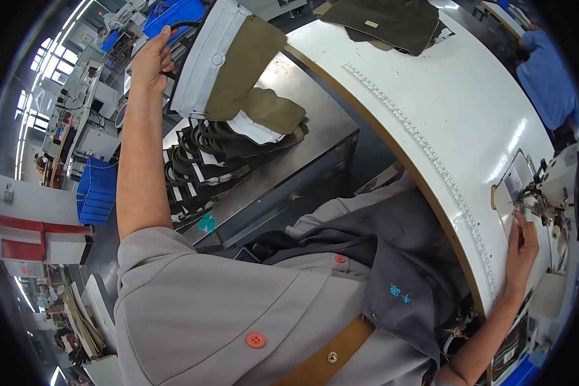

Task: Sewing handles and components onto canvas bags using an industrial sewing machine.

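Observation:
At the upper left my raised left hand (153,61) is closed on the dark edge of an olive and white fabric piece (241,67). The piece hangs over a pile of similar dark fabric pieces (215,151) with white strips and looped black edges; another olive fabric piece (273,112) lies on top of it. On the right, my right hand (522,248) is beside the needle area of a sewing machine (556,183). Its fingers are bent together near the presser foot, and whatever is between them is too small to make out.
The pile rests on a metal table (289,157) to the left of the curved white sewing table (457,96), which has a printed ruler scale. Dark fabric panels (386,26) lie at its far end. Blue bins (96,191) stand at the left. A person in blue (547,77) sits at the far right.

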Demonstrator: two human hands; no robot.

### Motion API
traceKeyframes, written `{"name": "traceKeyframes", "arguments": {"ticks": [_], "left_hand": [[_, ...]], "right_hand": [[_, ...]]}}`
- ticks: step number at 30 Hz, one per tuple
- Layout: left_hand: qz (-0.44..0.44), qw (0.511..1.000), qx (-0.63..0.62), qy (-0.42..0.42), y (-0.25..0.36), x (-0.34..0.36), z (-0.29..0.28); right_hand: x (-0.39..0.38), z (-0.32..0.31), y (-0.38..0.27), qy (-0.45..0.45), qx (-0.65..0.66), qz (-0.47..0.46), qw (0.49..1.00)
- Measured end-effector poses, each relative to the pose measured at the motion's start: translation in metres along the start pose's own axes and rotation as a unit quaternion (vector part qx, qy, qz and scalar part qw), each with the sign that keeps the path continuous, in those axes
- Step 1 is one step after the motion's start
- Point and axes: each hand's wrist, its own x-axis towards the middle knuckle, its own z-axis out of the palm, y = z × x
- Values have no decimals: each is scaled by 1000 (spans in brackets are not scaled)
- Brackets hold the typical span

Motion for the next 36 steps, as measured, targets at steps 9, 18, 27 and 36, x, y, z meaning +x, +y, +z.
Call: {"name": "traceKeyframes", "arguments": {"ticks": [9,18,27,36], "left_hand": [[-130,969,-169,128,-126,33,-7],[18,992,-121,24,-156,42,14],[-16,838,348,-421,-180,22,-46],[24,846,457,-273,-198,-12,-30]], "right_hand": [[-3,2,5,1,-7,13,1000],[-3,0,8,-13,-6,40,999],[-5,-1,7,-2,-22,18,1000],[0,2,5,-5,-16,30,999]]}}
